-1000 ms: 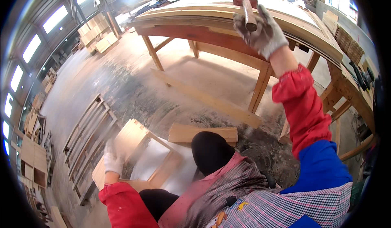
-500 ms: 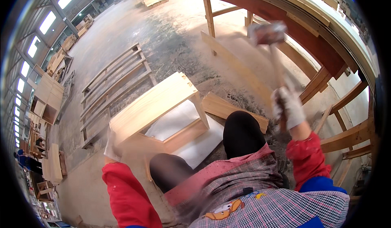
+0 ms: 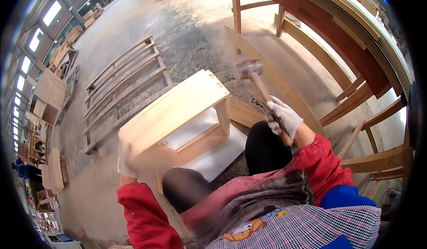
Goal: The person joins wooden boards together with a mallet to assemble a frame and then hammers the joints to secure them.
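Since half a second ago, your hammer [image 3: 262, 89] has swung in toward the wooden box [image 3: 173, 109]. Right hand [image 3: 284, 117]: fingers wrapped round the handle, to the right of the box. Left hand [image 3: 126, 158]: at the box's near-left end, blurred; you can't tell its grip. Judged: hammer head-heavy, stiff, best held low on the handle; box fairly light, rigid, easily dented, best steadied at that end. White sheet [image 3: 227, 153] beneath the box.

Brightly lit workshop floor [image 3: 89, 191]
Windows [image 3: 52, 12] line the far left; a slatted pallet [image 3: 124, 85] lies left, a wooden workbench [image 3: 311, 15] stands right.
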Available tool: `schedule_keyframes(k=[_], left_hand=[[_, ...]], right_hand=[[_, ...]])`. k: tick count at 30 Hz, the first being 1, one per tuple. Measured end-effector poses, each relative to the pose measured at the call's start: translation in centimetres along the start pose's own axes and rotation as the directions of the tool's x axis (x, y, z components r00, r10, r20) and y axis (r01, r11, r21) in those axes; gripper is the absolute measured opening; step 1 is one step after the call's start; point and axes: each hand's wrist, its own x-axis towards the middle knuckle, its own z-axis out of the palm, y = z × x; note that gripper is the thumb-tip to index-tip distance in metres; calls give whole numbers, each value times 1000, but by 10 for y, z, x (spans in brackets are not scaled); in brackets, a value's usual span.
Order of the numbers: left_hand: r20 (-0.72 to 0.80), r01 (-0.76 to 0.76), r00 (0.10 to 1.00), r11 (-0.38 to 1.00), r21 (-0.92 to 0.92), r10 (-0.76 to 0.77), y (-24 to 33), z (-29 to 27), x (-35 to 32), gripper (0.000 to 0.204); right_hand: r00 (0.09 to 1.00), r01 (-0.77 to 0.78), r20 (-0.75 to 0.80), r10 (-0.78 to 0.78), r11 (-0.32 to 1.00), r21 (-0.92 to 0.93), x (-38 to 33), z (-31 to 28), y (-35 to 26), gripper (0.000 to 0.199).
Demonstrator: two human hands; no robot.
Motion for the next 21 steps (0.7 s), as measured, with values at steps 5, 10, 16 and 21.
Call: schedule_keyframes(k=[5,10,16,21], left_hand=[[19,-74,997,997,35,73,-3,3,4,55],[27,-43,999,999,-11,43,6,11,2,54],[-1,14,1000,999,-43,-14,-1,-39,20,58],[-5,37,999,999,12,-37,22,8,-3,60]], right_hand=[[980,-57,177,90,981,-184,22,7,-8,59],[992,3,122,11,994,-112,36,-2,-17,61],[955,-70,267,126,975,-209,31,0,9,64],[968,-72,225,111,982,-175,26,4,9,65]])
